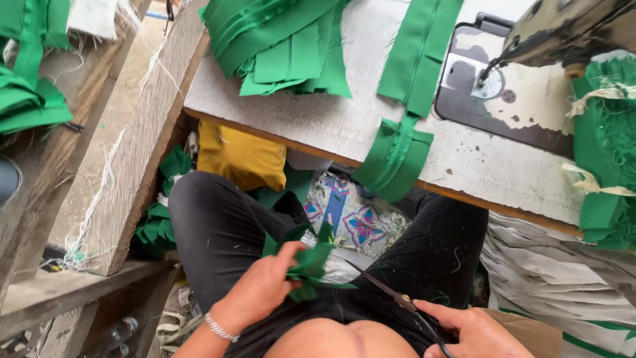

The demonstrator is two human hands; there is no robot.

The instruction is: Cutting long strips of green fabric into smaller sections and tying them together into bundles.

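Note:
My left hand (264, 285) is closed around a bunched piece of green fabric (306, 262) over my lap, low in the head view. My right hand (474, 329) grips the handles of dark scissors (383, 289), whose blades point up-left toward the fabric and sit just beside it. Both hands hover above my black trousers (218, 225). A silver bracelet circles my left wrist.
A grey sewing table (318, 113) carries a pile of green fabric pieces (285, 40), a long sewn green strip (404, 106) hanging over its edge and a worn sewing machine (523, 79). Wooden benches stand left. Yellow cloth (242, 156) and patterned cloth lie below.

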